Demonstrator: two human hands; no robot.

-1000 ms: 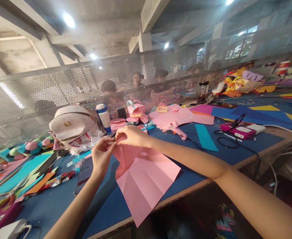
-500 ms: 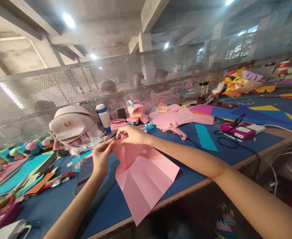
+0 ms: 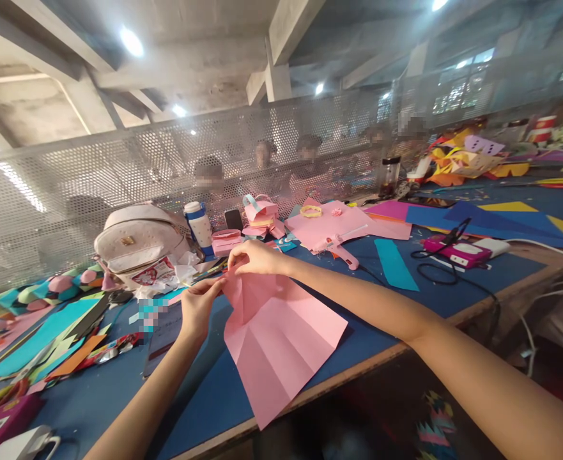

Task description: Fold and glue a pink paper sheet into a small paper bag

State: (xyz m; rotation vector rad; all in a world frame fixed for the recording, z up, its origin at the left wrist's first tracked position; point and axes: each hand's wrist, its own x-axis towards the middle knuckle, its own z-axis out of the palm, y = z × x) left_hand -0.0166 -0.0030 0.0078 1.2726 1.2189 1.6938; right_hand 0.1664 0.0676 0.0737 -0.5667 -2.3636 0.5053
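A pink sheet of paper [image 3: 281, 342] with fan-like creases spreads toward me, its lower corner reaching past the table's front edge. Its far, gathered end is pinched between the fingertips of my left hand [image 3: 199, 306], which is closed on it. My right hand [image 3: 257, 259] is closed on the same gathered end from above, fingers curled down. The two hands are close together, and the exact folds under the fingers are hidden. Beyond my right forearm lies a pink glue gun [image 3: 337, 249], near more pink paper [image 3: 310, 230]. A dark phone [image 3: 161, 348] lies partly behind my left wrist.
A pale backpack [image 3: 142, 236] and a white-and-blue bottle [image 3: 198, 225] stand at the back, before a perforated metal screen [image 3: 156, 160]. Coloured paper [image 3: 46, 335] lies left. A magenta power strip [image 3: 458, 252] with cables sits right. Several people are behind the screen.
Both hands have shifted very slightly at the pinched end of the pink paper, and the sheet's lower corner has risen a little. The phone's screen has gone dark.
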